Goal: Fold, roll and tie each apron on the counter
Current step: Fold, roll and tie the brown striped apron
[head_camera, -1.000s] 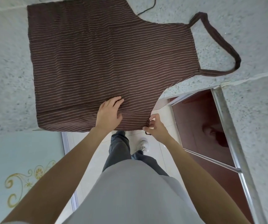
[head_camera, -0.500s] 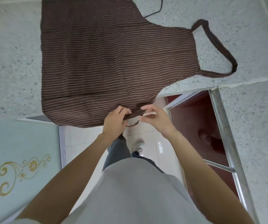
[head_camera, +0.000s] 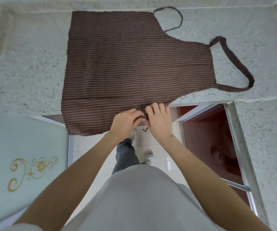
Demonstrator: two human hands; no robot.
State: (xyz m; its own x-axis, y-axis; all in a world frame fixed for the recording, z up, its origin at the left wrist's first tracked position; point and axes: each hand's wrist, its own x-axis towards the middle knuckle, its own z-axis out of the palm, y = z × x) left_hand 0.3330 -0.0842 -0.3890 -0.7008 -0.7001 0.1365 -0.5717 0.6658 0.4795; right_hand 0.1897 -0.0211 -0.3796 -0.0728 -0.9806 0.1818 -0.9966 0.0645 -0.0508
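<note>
Lying spread flat on the speckled counter [head_camera: 34, 67], the brown striped apron [head_camera: 134, 64] has its bib pointing right and its near edge hanging a little over the counter's front, above the tiled floor [head_camera: 152, 144]. That flat spread makes sense for a first fold: the cloth is smooth, and its edges are easy to find. The neck strap [head_camera: 237, 64] loops out to the right, and one thin waist tie [head_camera: 176, 15] curls at the far side, both clear of the body of the cloth. The left hand [head_camera: 126, 124] and right hand [head_camera: 159, 120] meet at the near edge, fingers curled down onto the fabric and bunching it between them; they seem to pinch the hem, or perhaps the near waist tie, though the hands hide exactly what is gripped. A short dark end [head_camera: 145, 130] shows just below them. Gathering that point likely serves to free the near tie or to start the fold away from the body. Folding itself looks barely begun; rolling and tying remain.
</note>
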